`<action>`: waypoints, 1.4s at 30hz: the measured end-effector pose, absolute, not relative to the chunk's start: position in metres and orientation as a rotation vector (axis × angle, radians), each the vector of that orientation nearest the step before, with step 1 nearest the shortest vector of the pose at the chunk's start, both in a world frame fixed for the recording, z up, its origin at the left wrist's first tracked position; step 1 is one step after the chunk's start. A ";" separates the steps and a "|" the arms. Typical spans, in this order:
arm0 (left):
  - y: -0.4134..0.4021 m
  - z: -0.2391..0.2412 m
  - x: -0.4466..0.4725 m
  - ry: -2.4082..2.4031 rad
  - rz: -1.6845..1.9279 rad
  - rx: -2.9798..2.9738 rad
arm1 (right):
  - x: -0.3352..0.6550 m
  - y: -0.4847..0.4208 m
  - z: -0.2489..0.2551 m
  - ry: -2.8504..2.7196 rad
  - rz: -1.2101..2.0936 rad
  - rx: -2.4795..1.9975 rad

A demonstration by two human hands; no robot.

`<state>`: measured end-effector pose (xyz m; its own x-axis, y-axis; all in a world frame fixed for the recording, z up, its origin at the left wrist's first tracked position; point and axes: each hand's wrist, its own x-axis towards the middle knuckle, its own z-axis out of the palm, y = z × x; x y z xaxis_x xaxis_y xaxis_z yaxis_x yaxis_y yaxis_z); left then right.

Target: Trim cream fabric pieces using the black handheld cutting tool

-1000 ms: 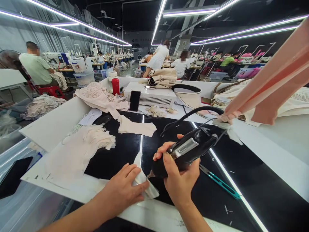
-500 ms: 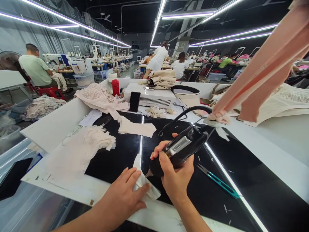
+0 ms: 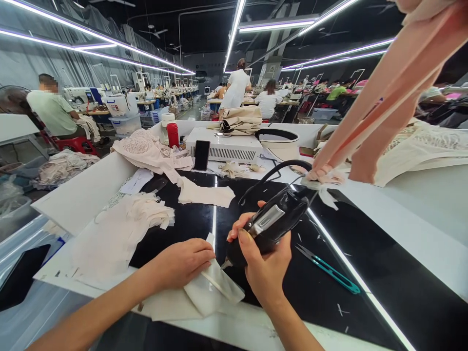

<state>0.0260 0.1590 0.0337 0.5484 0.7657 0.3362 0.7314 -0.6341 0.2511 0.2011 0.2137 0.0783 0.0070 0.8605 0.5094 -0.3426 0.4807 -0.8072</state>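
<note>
My right hand [image 3: 268,261] is wrapped round a black corded hand tool [image 3: 272,222] with a silver panel. Its narrow metal tip [image 3: 226,263] points down and left, beside a cream fabric piece [image 3: 204,292]; I cannot tell if they touch. On the upper part of this fabric lies my left hand [image 3: 186,263], its fingers bent together at the edge and its thumb hidden. The fabric spreads under and in front of that hand, over the black board [image 3: 310,287] and its pale front edge. Teal-handled thread snips [image 3: 329,269] lie right of the tool.
A pile of cream pieces [image 3: 124,229] lies at left, a flat cut piece [image 3: 206,192] farther back. Behind stand a phone [image 3: 202,155], a white vented box [image 3: 223,146] and a red flask [image 3: 172,134]. Pink fabric strips [image 3: 383,87] hang at right above the tool's cable.
My left hand has moved up and slightly left, its fingers drawn together. More of the cream fabric now shows below it, spread wider to the left. My right hand keeps the tool nearly in place.
</note>
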 end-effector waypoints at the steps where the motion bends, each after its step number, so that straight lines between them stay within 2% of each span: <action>1: 0.159 0.033 0.024 1.305 0.630 2.675 | 0.201 0.213 0.079 -1.225 1.016 -0.533; 17: 0.147 0.030 0.014 1.312 0.483 2.880 | 0.202 0.211 0.078 -1.268 0.974 -0.517; 42: 0.147 0.024 0.016 1.334 0.525 2.855 | 0.183 0.225 0.075 -1.219 0.971 -0.512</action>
